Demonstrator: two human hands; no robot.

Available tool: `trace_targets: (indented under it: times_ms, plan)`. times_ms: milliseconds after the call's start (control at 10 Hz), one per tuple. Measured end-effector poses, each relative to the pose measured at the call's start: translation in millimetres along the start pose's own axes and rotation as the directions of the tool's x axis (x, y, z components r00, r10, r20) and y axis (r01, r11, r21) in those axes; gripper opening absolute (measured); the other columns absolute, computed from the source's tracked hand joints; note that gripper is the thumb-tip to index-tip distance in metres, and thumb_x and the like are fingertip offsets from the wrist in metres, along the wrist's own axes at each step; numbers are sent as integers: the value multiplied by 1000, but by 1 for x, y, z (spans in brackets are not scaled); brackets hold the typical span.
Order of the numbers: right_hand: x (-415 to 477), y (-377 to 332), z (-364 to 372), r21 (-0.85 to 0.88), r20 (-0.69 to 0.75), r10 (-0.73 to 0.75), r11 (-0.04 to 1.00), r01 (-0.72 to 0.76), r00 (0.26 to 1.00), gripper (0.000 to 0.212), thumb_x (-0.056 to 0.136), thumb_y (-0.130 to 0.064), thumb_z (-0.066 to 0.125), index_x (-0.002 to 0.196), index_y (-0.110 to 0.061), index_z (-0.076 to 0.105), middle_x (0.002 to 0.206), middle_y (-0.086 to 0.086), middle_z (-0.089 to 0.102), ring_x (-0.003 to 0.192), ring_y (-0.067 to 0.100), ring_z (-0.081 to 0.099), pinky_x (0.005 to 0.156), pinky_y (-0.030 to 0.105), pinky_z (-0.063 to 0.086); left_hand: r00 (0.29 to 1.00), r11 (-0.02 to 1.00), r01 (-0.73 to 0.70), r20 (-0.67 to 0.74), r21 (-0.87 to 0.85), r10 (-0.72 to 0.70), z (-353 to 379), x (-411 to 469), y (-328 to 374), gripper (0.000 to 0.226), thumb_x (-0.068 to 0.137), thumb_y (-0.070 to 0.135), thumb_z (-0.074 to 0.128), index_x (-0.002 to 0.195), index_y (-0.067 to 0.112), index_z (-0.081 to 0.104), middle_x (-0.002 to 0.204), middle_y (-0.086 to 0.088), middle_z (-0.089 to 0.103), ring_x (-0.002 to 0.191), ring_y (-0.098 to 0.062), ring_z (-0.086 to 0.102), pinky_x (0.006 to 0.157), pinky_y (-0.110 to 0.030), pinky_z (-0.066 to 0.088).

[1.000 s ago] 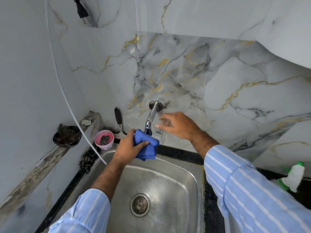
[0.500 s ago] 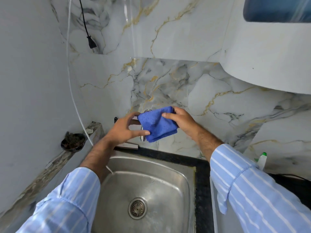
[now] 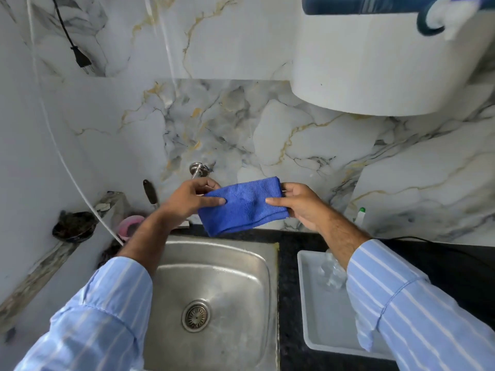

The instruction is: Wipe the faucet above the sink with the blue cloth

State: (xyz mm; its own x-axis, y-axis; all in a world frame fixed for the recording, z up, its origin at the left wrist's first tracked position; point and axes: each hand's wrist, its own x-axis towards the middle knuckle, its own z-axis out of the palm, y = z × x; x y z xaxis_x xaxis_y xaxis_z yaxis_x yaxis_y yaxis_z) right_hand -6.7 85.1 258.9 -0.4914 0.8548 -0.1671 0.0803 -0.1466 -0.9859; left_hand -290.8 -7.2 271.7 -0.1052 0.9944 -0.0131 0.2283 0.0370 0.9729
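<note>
The folded blue cloth point(image 3: 242, 206) is stretched flat between both hands, above the back edge of the steel sink point(image 3: 219, 266). My left hand point(image 3: 187, 200) pinches its left end, thumb on top. My right hand point(image 3: 302, 204) grips its right end. The chrome faucet point(image 3: 198, 169) comes out of the marble wall just behind my left hand; only its wall flange and a short piece of the pipe show, the spout is hidden behind my left hand and the cloth. The cloth is off the faucet.
A white tray point(image 3: 318, 330) with a clear glass sits on the dark counter right of the sink. A pink cup point(image 3: 131, 224), a black-handled tool point(image 3: 150, 192) and a dark dish point(image 3: 73, 226) stand at the left. A white appliance point(image 3: 375, 62) hangs overhead at the right. A green-capped bottle point(image 3: 360, 214) stands by the wall.
The cloth has left the faucet spout: my left hand lifted it, my right hand took its other end, and the two hands have spread it out wider.
</note>
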Motion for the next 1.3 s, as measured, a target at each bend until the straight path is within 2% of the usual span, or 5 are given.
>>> trace_targets:
  times_ms: [200,400,700,1000,1300]
  plan:
    - [-35,37,-54,30,-65,108,994,-106,992,23,97,8,73,114,-7,75,95,2,82,80,13,77,62,20,64,981,982,154,134,-108,-139,55,2,-36,22,74,3,85,86,16,72,80,-7,75,70,-17,72,59,-29,60]
    - [-83,84,-113,-6,-127,303,952,-306,945,36,98,10,70,134,8,68,120,21,78,101,28,77,94,38,64,947,968,251,213,-28,-240,140,7,-70,21,78,3,84,91,9,69,81,-8,75,70,-20,72,59,-38,62]
    - [-141,178,-177,-378,-396,516,662,-647,760,23,93,5,81,113,7,71,110,22,74,86,27,74,64,30,66,871,917,336,300,215,-390,270,-6,-142,18,80,-1,81,91,11,74,91,-10,73,72,-18,76,63,-36,64]
    - [-138,267,-186,-618,-576,411,347,-706,706,44,95,-24,85,131,-4,69,131,13,72,117,29,73,83,26,56,907,771,38,301,636,-294,344,-14,-187,21,85,19,75,106,19,71,106,-6,72,87,-18,66,78,-28,54]
    - [-134,261,-175,-726,-557,216,343,-596,802,30,108,-28,66,129,-6,68,128,16,72,117,35,72,96,37,60,849,131,-501,515,856,-119,366,-15,-197,30,95,30,58,122,17,65,123,-5,65,125,-27,47,100,-42,40]
